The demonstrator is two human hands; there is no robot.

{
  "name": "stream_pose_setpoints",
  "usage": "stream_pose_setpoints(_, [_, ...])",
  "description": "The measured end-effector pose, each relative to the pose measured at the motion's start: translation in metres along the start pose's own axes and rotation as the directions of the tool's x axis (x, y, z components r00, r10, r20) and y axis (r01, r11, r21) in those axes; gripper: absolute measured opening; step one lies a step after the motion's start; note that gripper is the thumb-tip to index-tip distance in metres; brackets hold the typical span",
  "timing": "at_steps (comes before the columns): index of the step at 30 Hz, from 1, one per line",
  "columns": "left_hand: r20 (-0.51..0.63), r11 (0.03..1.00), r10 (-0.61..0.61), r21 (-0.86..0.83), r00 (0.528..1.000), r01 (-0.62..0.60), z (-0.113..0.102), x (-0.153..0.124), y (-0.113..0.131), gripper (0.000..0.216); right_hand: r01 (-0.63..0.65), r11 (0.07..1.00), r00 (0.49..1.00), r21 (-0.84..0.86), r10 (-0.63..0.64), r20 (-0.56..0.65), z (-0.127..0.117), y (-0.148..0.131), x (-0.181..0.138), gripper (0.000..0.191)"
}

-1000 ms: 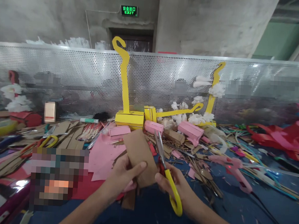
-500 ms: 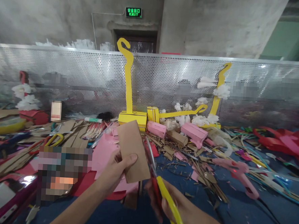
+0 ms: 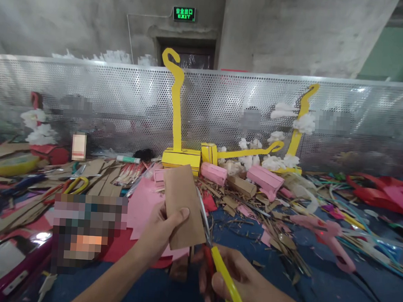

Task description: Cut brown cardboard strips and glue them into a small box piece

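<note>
My left hand (image 3: 167, 228) pinches a rectangular piece of brown cardboard (image 3: 184, 200), thumb in front and fingers behind. In my right hand (image 3: 238, 274) are scissors (image 3: 223, 273) with yellow and red handles, their blades pointing up along the cardboard's right edge. From this angle I cannot tell whether the blades touch it. Under my left hand lie pink paper (image 3: 139, 211) and red paper (image 3: 123, 246). Behind the cardboard stands a yellow box (image 3: 181, 158) with a tall hooked yellow strip (image 3: 177, 113).
A pink glue gun (image 3: 331, 236) lies at the right with its cord trailing forward. Cardboard scraps (image 3: 232, 205) and pink boxes (image 3: 264, 180) litter the blue tabletop (image 3: 237, 235). Another pair of scissors (image 3: 74, 186) rests at the left. A perforated metal screen (image 3: 218, 106) stands behind.
The scissors have tilted closer to the cardboard's right edge, and my right-hand fingers have shifted on the handles. The whole view has moved slightly; my left hand still grips the cardboard.
</note>
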State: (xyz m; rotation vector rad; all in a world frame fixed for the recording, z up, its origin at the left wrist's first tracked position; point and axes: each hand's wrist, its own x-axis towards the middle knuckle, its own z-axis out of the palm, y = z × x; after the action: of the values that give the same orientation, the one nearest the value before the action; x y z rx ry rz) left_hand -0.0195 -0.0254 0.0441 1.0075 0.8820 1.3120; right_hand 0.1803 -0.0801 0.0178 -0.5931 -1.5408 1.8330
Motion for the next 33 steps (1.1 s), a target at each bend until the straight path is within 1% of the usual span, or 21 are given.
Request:
stream_pose_setpoints(7, [-0.023,0.999,0.003,-0.049,1.0,-0.004,0.003,-0.001,-0.002,0.041,-0.011,1.0,1.0,0.0,0.011,-0.002,0.005,-0.004,0.0,0.051])
stream_pose_setpoints(12, [-0.008,0.995,-0.01,-0.097,1.0,0.01,0.004,-0.001,-0.007,0.04,-0.045,0.999,0.999,0.022,0.046,-0.015,0.01,-0.005,0.0,0.05])
stream_pose_setpoints(16, [-0.029,0.995,-0.004,-0.098,1.0,0.001,0.002,-0.001,-0.008,0.04,-0.044,0.999,0.999,0.021,0.045,-0.008,0.012,-0.006,0.0,0.051])
stream_pose_setpoints(19, [-0.016,0.996,-0.001,-0.091,1.0,-0.001,0.001,-0.001,-0.008,0.038,-0.063,0.998,0.998,0.028,0.063,-0.016,0.013,-0.009,-0.001,0.051])
stream_pose_setpoints(24, [-0.004,0.996,0.022,-0.091,1.0,-0.022,0.001,-0.002,-0.008,0.037,-0.059,0.998,0.998,0.011,0.059,0.016,0.013,-0.009,-0.001,0.054])
stream_pose_setpoints(26, [-0.011,0.995,0.026,-0.098,1.0,-0.027,0.001,-0.002,-0.008,0.035,-0.061,0.998,0.998,0.01,0.061,-0.005,0.013,-0.006,0.001,0.055])
stream_pose_setpoints(29, [-0.03,0.994,0.029,-0.107,0.999,-0.032,0.001,-0.002,-0.007,0.033,-0.057,0.998,0.997,-0.021,0.056,-0.06,0.014,-0.002,0.004,0.061])
stream_pose_setpoints(31, [-0.038,0.995,0.038,-0.095,0.999,-0.041,0.001,-0.002,-0.006,0.033,-0.046,0.997,0.996,-0.062,0.041,-0.074,0.013,-0.003,0.004,0.064])
stream_pose_setpoints(33, [-0.003,0.998,0.035,-0.061,0.999,-0.035,0.002,-0.004,-0.005,0.035,-0.046,0.991,0.996,-0.125,0.036,-0.08,0.012,-0.005,0.0,0.065])
